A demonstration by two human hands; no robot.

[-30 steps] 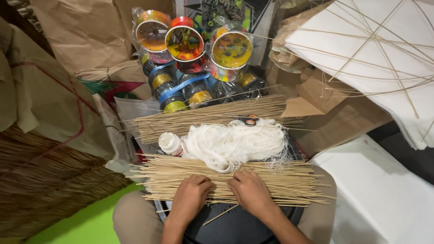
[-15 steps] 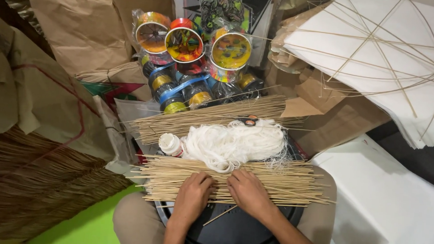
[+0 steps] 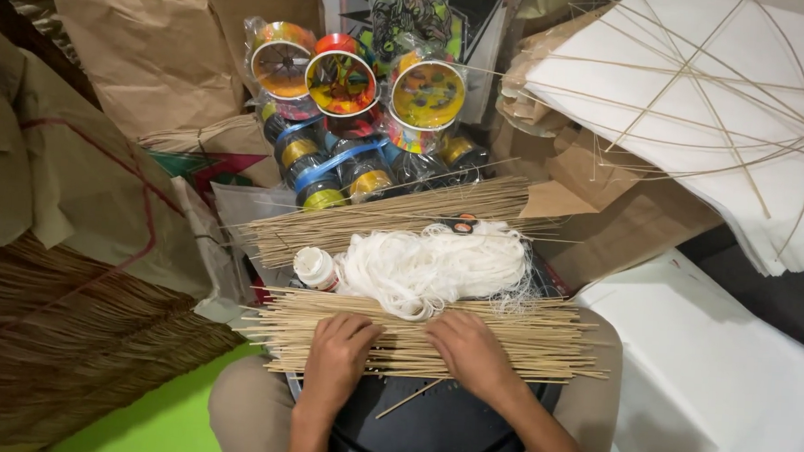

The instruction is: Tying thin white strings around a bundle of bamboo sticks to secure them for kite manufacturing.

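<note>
Two hands, left hand [image 3: 338,353] and right hand [image 3: 471,349], press flat with loosely spread fingers on thin tan bamboo sticks [image 3: 543,339] lying across a round black tray [image 3: 437,434]; white tangled string [image 3: 427,266] waits unused behind.

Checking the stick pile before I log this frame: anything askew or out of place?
One thin stick lies diagonally on the dark round tray, apart from the bundle of sticks, which runs crosswise under the left hand and right hand. A few bundle ends splay out unevenly. Nothing looks broken or spilled.
</note>
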